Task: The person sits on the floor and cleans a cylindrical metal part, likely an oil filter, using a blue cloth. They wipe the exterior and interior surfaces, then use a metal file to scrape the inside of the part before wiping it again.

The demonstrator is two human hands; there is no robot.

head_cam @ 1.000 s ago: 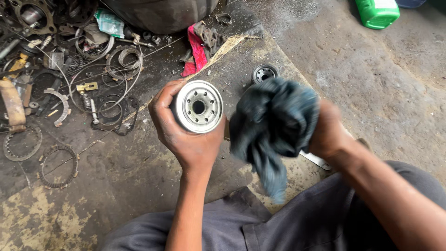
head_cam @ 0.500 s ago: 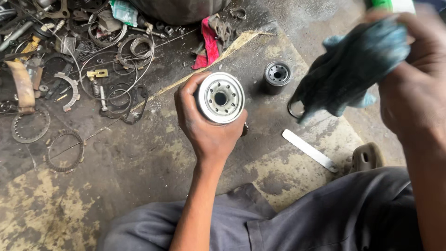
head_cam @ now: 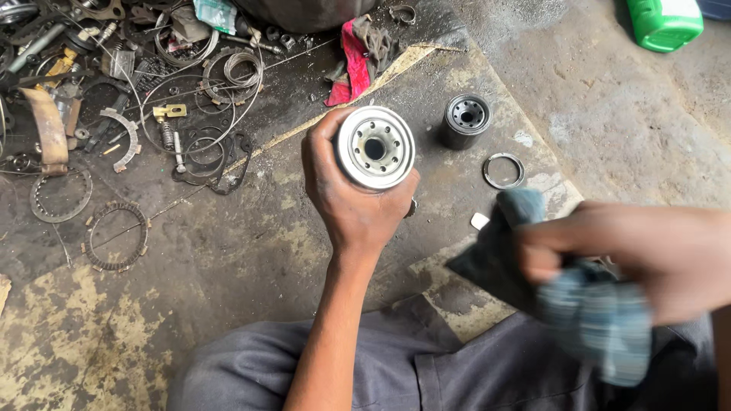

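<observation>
Far on the left lies a heap of scrap metal parts: rings, springs, wires and a toothed ring on the dirty floor. In the middle, the left hand is curled tight around a round silver oil filter, held up with its holed end facing the camera. It is a hard metal can and looks a bit heavy and maybe oily, so it could slip; I think the round side is the best place to hold it, with fingers wrapped all around, just as the hand does. Far behind it lies a red rag. Just to the right stands a small black oil filter on the floor, with a thin metal ring near it. On the right and near, the right hand is closed on a soft, floppy blue cloth, blurry here. Far right stands a green jug.
</observation>
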